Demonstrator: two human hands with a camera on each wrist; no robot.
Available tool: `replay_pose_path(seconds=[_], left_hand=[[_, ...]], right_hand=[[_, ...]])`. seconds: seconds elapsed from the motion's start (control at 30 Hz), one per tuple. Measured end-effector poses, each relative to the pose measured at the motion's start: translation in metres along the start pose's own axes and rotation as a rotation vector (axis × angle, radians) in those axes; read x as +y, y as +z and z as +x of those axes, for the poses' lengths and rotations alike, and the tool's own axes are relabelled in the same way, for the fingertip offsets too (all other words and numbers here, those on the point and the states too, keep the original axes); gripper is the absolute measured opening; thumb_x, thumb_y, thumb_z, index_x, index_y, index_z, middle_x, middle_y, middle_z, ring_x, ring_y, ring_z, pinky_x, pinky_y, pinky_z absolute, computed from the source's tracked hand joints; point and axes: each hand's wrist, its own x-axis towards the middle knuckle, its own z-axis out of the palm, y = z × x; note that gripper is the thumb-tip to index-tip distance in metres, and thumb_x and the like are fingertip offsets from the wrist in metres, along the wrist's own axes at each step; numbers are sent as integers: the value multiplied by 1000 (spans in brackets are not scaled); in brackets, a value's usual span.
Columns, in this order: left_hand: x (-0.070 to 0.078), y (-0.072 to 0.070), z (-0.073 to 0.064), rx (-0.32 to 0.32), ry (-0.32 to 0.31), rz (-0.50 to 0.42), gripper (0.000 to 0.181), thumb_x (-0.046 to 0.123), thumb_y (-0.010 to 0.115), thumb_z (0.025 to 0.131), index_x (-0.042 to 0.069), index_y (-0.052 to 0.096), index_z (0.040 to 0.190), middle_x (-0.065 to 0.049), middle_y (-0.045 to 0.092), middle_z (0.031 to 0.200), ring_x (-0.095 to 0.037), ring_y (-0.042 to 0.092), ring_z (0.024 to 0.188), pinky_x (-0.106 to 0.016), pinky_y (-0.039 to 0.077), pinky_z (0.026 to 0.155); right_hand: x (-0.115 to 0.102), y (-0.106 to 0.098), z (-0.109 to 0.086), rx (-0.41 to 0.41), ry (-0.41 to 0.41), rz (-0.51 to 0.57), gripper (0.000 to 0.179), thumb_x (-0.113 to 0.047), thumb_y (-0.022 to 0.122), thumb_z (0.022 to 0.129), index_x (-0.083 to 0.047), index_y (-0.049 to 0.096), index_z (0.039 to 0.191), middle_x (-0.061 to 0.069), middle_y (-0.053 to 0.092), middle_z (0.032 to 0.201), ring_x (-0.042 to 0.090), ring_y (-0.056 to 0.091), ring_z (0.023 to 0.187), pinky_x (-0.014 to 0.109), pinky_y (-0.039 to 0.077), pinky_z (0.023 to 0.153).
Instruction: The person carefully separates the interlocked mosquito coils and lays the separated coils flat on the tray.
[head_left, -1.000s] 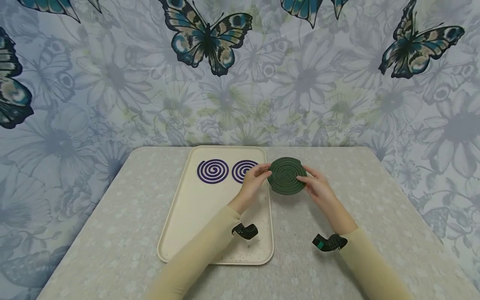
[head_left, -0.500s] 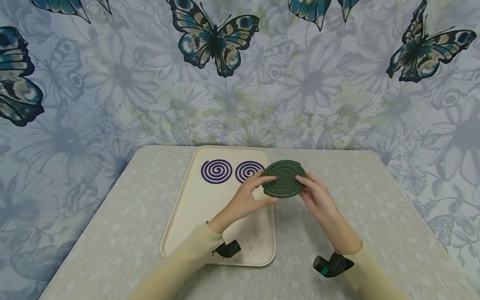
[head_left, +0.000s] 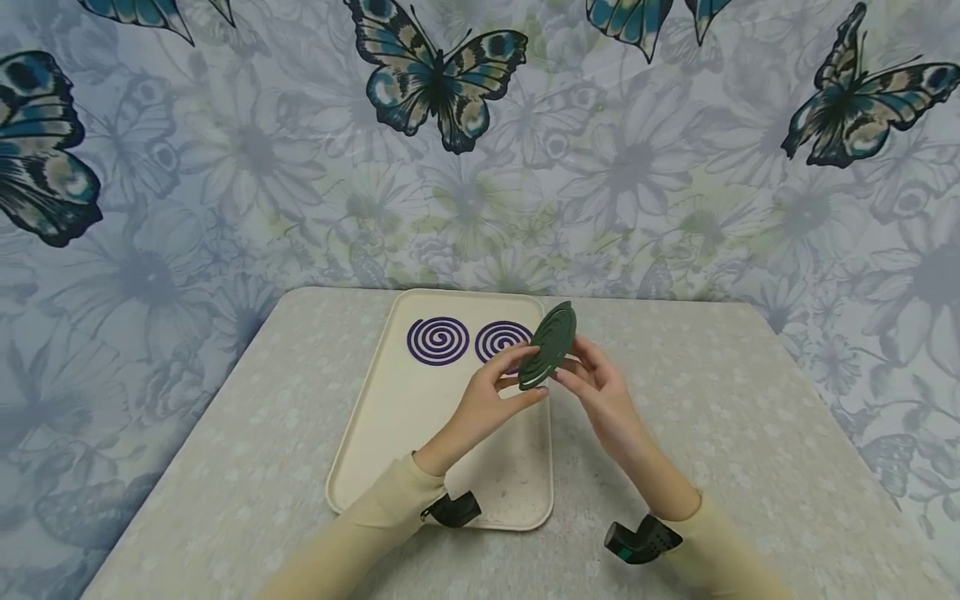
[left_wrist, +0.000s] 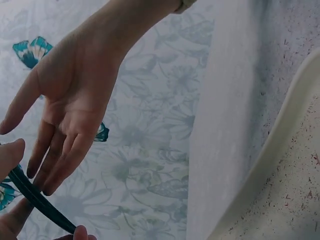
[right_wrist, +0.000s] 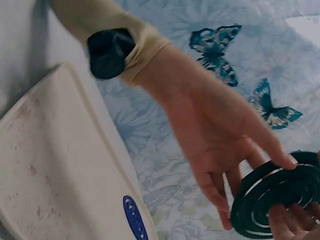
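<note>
In the head view a dark green mosquito coil (head_left: 551,346), a flat round spiral, is held tilted nearly edge-on above the tray's right edge. My left hand (head_left: 480,408) holds its left side, fingertips on the face and thumb near the lower edge. From the right, my right hand (head_left: 611,408) grips it, thumb in front and fingers partly hidden behind. The right wrist view shows left thumb and fingers about the green mosquito coil (right_wrist: 265,187). In the left wrist view the coil is a thin curved strip (left_wrist: 42,202) between both hands' fingertips.
A cream tray (head_left: 420,450) with dark specks lies on the grey patterned table (head_left: 720,400). Two purple spiral coils lie on its far part: the left purple coil (head_left: 438,341) and the right purple coil (head_left: 491,340), partly behind my left hand. A butterfly-patterned wall (head_left: 637,192) stands behind.
Between both hands, the green mosquito coil has turned from facing the camera to nearly edge-on and shifted left. My left fingers moved from its edge onto its face; my right hand came left.
</note>
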Motion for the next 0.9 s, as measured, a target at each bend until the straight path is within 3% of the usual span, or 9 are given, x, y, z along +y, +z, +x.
replay_pose_path(seconds=[0.17, 0.4, 0.53, 0.77, 0.9], left_hand=[[2, -1, -6, -52, -40, -57, 58, 19, 71, 86, 18, 47, 139, -4, 43, 145, -25, 49, 128, -40, 46, 103], [1, 1, -12, -108, -59, -57, 61, 27, 66, 90, 19, 41, 144, -8, 31, 153, -29, 48, 125, -41, 47, 100], [-1, 0, -14, -118, -70, -27, 62, 28, 66, 89, 17, 40, 145, -9, 28, 155, -30, 44, 130, -45, 45, 102], [-3, -2, -12, -124, -80, -112, 66, 37, 68, 87, 15, 41, 144, -5, 32, 154, -25, 33, 142, -45, 35, 113], [-3, -3, -13, -74, -54, -156, 64, 34, 72, 84, 13, 46, 140, -5, 39, 150, -24, 36, 140, -43, 36, 113]], right_hand=[[9, 5, -1, 41, -76, -85, 52, -1, 58, 92, 1, 38, 140, -6, 55, 125, 6, 57, 111, 19, 50, 94], [17, 9, -6, 74, -78, -78, 57, 3, 57, 90, -3, 35, 142, -7, 54, 125, 6, 55, 110, 17, 49, 94], [19, 13, -7, 82, -62, -65, 57, 5, 57, 89, -6, 35, 141, -9, 55, 125, 6, 55, 109, 17, 50, 92], [15, 17, -5, 103, -9, -62, 55, 3, 56, 90, -10, 37, 140, -14, 58, 122, 7, 54, 109, 19, 48, 91], [11, 19, -3, 105, -19, -50, 48, 2, 56, 91, -9, 41, 136, -14, 61, 118, 6, 58, 107, 19, 49, 92]])
